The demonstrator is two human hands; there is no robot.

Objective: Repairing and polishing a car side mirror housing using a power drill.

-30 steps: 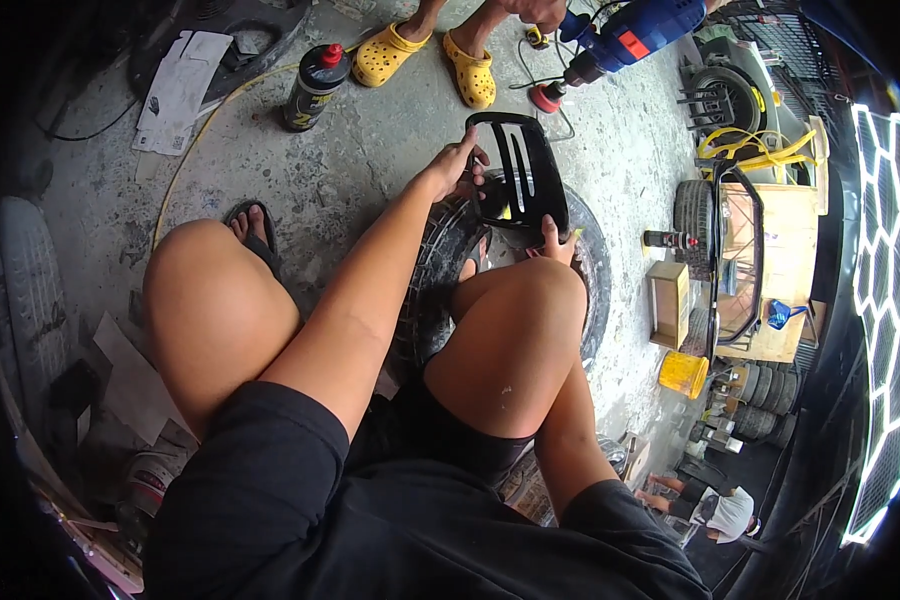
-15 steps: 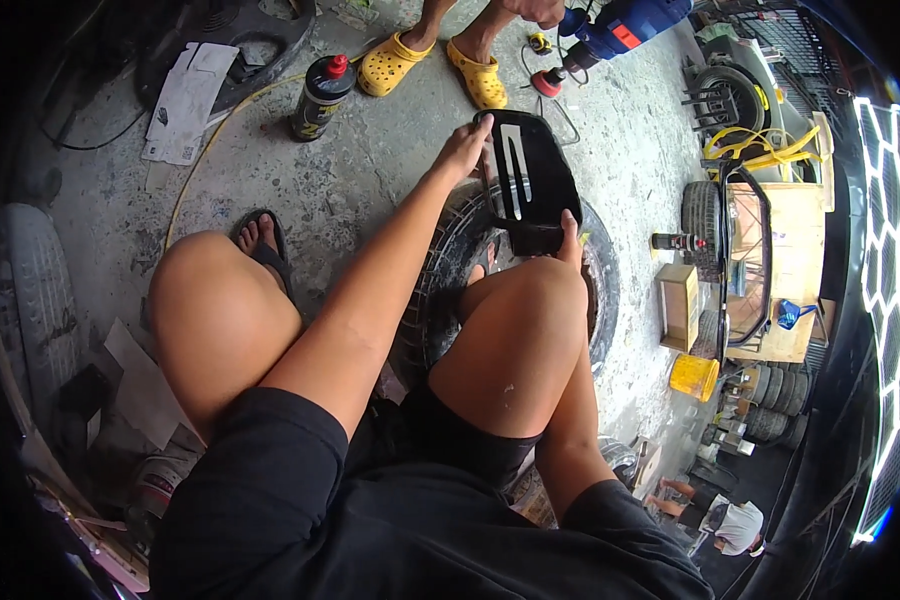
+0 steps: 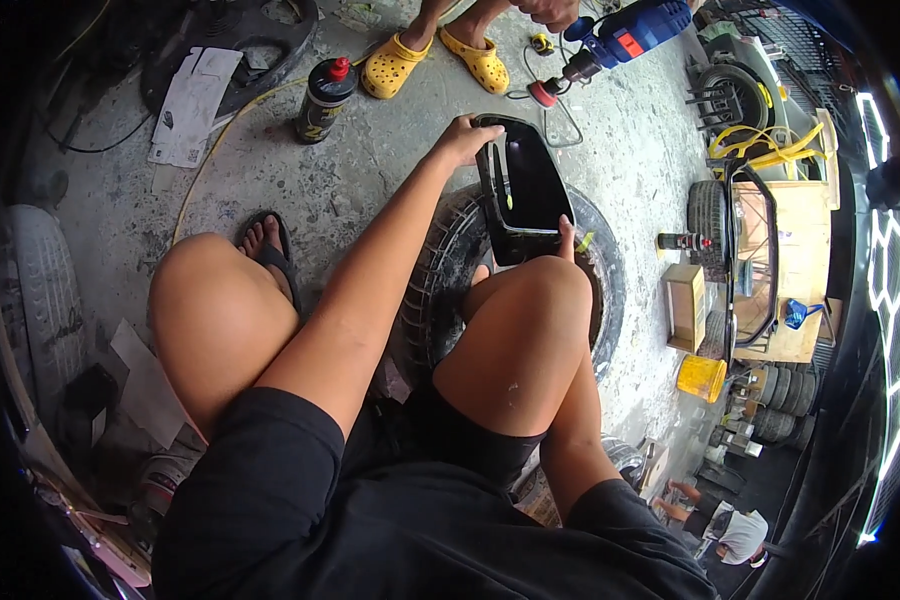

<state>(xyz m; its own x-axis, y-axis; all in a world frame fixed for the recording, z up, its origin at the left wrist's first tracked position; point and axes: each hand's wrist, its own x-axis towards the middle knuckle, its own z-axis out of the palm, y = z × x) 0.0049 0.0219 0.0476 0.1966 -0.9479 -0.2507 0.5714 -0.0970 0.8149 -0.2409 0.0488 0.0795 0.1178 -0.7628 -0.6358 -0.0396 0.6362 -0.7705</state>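
My left hand [image 3: 462, 141] grips the upper left corner of a glossy black plastic part [image 3: 530, 180], shaped like a shallow housing. My right hand [image 3: 566, 236] holds it at the lower right, thumb up, the other fingers mostly hidden by the part and my knee. The piece is tilted above a tyre [image 3: 433, 275] between my legs. Beyond it, a co-worker's hand [image 3: 550, 12] holds a blue power drill [image 3: 638, 32] with a red pad [image 3: 542, 92] on its tip. A black bottle [image 3: 322, 105] with a red cap stands on the floor.
A co-worker's yellow clogs [image 3: 395, 65] are just ahead. Cardboard [image 3: 188, 110] and a hose lie to the left. At the right are stacked tyres [image 3: 780, 390], a yellow bucket [image 3: 700, 378], a wooden panel [image 3: 800, 260] and another person [image 3: 735, 535] farther off.
I have tilted the black part, so its slots show less and its hollow face more. My left thumb has shifted over the rim. The drill has moved slightly left.
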